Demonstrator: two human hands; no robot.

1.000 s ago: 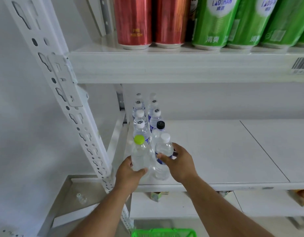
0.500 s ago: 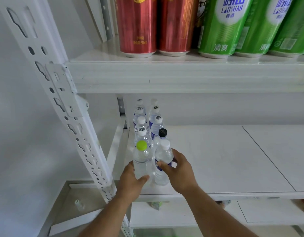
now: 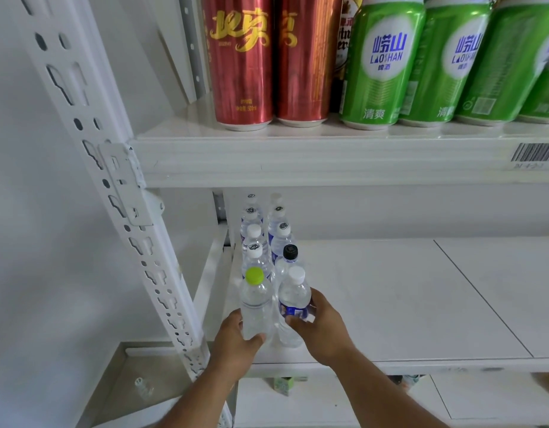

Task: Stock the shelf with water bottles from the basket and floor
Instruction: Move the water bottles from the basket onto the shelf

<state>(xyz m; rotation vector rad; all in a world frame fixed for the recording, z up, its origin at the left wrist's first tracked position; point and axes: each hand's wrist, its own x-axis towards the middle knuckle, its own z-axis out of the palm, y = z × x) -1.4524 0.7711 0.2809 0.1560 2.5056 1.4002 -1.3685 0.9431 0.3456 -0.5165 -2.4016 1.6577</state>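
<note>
Two rows of clear water bottles stand at the left end of the white middle shelf. At the front of the left row is a bottle with a lime-green cap, and my left hand grips its lower body. Beside it stands a white-capped bottle with a blue label, held by my right hand. Both bottles are upright on the shelf near its front edge. A black-capped bottle stands right behind the white-capped one.
Red cans and green cans fill the shelf above. A perforated white upright slants down at the left. One small bottle lies on the grey floor tray at lower left. Small items sit on the lower shelf.
The view has tilted upward, so the green basket has dropped out of sight. Both hands stay on the two front bottles, which have barely moved on the shelf.
</note>
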